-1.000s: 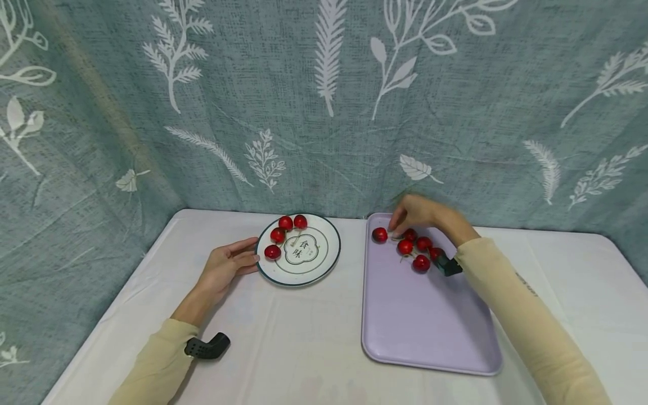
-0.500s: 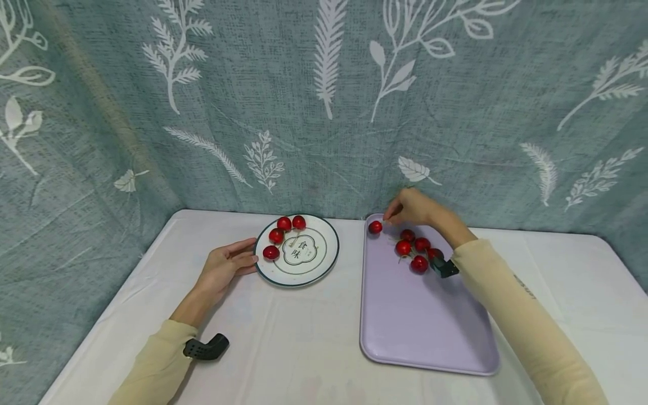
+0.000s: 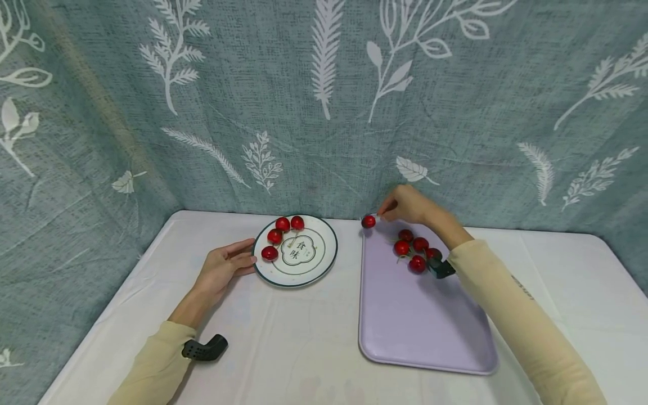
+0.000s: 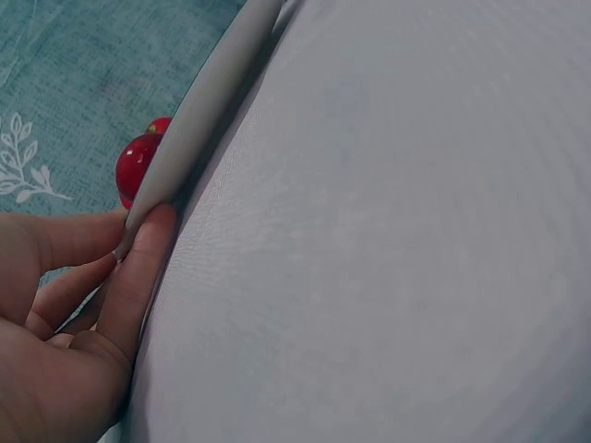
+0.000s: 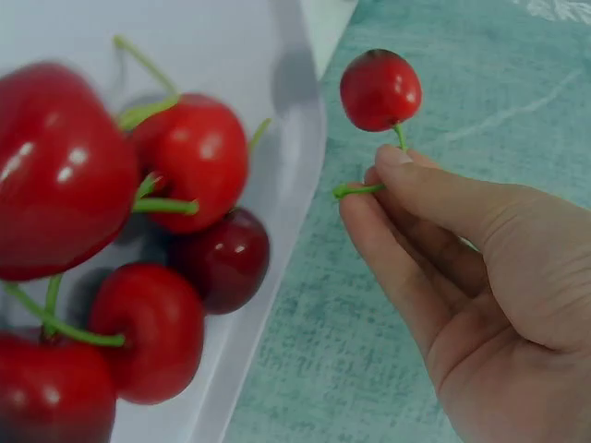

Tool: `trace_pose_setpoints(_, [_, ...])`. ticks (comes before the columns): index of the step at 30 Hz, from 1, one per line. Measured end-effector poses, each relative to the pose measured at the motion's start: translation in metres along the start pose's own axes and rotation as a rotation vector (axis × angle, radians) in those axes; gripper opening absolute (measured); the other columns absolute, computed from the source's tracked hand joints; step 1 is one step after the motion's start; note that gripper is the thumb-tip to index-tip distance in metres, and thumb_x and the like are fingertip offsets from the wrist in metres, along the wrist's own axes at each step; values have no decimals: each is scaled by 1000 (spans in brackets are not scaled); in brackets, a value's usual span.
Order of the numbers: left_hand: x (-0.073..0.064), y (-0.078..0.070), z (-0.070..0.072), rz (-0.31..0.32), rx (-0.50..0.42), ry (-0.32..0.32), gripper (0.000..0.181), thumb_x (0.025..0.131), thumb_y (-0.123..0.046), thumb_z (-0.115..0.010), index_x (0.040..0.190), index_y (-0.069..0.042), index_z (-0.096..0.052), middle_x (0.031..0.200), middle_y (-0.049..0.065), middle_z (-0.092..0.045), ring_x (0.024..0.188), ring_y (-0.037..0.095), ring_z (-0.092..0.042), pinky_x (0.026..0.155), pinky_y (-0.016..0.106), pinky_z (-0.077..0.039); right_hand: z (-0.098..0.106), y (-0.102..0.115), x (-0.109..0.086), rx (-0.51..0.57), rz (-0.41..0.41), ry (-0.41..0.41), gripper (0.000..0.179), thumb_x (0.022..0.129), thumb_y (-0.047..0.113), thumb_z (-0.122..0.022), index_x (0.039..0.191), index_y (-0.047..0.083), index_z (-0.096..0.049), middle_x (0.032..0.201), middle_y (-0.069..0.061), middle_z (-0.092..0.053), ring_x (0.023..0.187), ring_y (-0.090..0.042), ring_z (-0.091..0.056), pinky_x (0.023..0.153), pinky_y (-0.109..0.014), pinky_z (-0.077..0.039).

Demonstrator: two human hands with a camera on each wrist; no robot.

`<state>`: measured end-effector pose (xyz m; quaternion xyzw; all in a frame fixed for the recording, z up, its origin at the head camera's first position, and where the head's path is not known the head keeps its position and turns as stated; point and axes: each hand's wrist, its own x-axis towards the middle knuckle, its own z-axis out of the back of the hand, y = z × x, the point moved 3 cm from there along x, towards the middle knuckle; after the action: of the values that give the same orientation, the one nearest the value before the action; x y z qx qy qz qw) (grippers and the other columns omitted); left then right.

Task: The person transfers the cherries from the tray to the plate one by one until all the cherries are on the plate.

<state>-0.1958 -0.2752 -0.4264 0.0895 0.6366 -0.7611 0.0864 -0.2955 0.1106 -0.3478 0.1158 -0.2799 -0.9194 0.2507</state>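
With thumb and fingertips, my right hand (image 3: 408,204) pinches the green stem of a red cherry (image 5: 380,90), which hangs off the fingers over the tray's back left corner in the head view. Several more red cherries (image 3: 417,264) lie bunched on the lilac tray (image 3: 425,326), below that hand. My left hand (image 3: 220,270) grips the left rim of a white plate (image 3: 304,273) with a dark blue edge, thumb on one side and fingers on the other in the left wrist view. Along the plate's left and back part sit several cherries (image 3: 275,236).
A white cloth (image 3: 298,343) covers the table, with a strip of it between plate and tray. Directly behind both rises a teal curtain (image 3: 283,101) with white leaf prints. Each wrist wears a black camera (image 3: 205,349).
The right hand has lifted its cherry by the stem and moved back and slightly left with it. The left hand stays at the plate's rim.
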Motion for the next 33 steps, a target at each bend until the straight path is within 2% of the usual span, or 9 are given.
trace_pose_setpoints(5, [-1,-1,0,6,-6,-4,56,95,0,-60,147,0,-41,143,26,-47,96,5,-65,85,24,-58,4,7,-1,62,2,-56,14,88,2,-71,99,-4,-75,98,-16,-73,87,-24,-69,76,-34,-60])
trace_pose_setpoints(9, [-1,-1,0,2,-5,-5,56,95,-1,-60,147,0,-41,143,26,-46,96,5,-66,85,24,-58,9,12,-1,145,2,-127,18,90,3,-68,105,-6,-73,103,-21,-72,89,-30,-70,79,-40,-61])
trace_pose_setpoints(13, [-2,-1,-1,2,-5,-4,56,95,-1,-60,147,0,-40,144,26,-46,95,4,-66,85,24,-58,10,13,-2,378,-65,-165,24,93,4,-66,114,-8,-69,113,-24,-68,96,-33,-69,89,-47,-58])
trace_pose_setpoints(17, [-2,-1,-1,0,-2,-3,56,95,-1,-60,147,0,-40,144,26,-46,96,4,-65,85,24,-58,5,15,-1,662,-173,-200,32,95,5,-64,124,-8,-63,121,-25,-64,92,-21,-71,98,-48,-53])
trace_pose_setpoints(20, [-1,-1,-1,-7,1,0,56,95,-1,-60,147,0,-41,143,26,-46,97,4,-65,85,24,-58,-3,18,0,830,-220,-238,36,95,3,-62,129,-9,-58,124,-27,-61,84,-10,-71,101,-45,-50])
trace_pose_setpoints(22, [0,0,-1,-8,2,-1,56,95,-1,-60,147,1,-41,143,26,-47,96,4,-65,85,24,-58,-8,22,0,929,-240,-254,38,95,0,-60,132,-10,-55,127,-29,-58,81,-8,-70,101,-39,-51])
trace_pose_setpoints(27, [0,0,-1,-7,7,-5,55,95,0,-60,147,0,-41,142,25,-47,95,2,-64,85,24,-58,-23,31,4,1097,-292,-258,42,96,-4,-57,136,-10,-50,132,-31,-53,82,-8,-70,95,-28,-54])
trace_pose_setpoints(33, [1,1,0,-9,2,-7,55,94,0,-60,146,1,-42,141,25,-48,96,3,-64,85,24,-58,-49,40,12,1179,-355,-284,41,95,-6,-58,135,-9,-52,132,-29,-55,78,-8,-70,91,-25,-56])
